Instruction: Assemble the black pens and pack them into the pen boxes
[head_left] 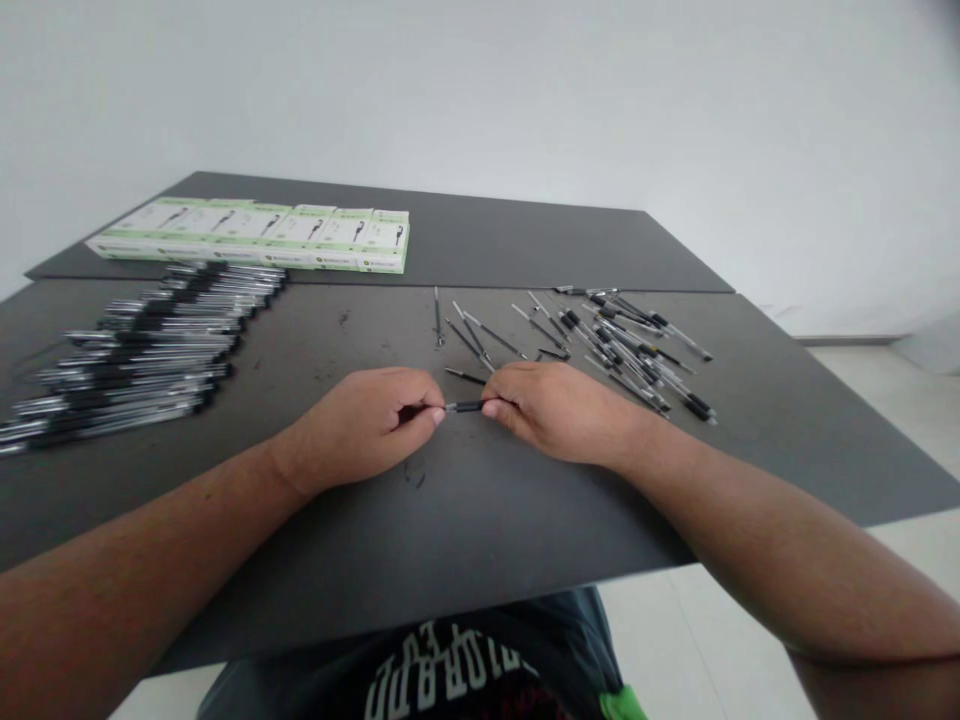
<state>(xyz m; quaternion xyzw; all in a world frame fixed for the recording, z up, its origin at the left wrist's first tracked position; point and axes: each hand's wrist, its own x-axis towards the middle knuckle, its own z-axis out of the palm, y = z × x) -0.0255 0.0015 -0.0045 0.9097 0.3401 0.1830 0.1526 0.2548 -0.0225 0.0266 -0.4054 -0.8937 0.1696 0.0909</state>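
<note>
Between my two hands lies a pen (pixel 466 407), held level just above the dark grey table (pixel 450 540). Its black grip section shows in the gap, with a clear tip end toward the left. My left hand (pixel 375 415) pinches the tip end between thumb and forefinger. On the other side, my right hand (pixel 559 405) has its fingers closed around the pen's black part. The rest of the pen is hidden by my right fingers. Just behind the held pen, a dark refill (pixel 465 376) lies close to my right fingers.
Many pens (pixel 150 350) lie in a long row on the left. White and green boxes (pixel 262 235) stand side by side behind them. Loose refills (pixel 491 332) are scattered past my hands, and a heap of pen parts (pixel 637 350) spreads at the right. A wall rises behind the table.
</note>
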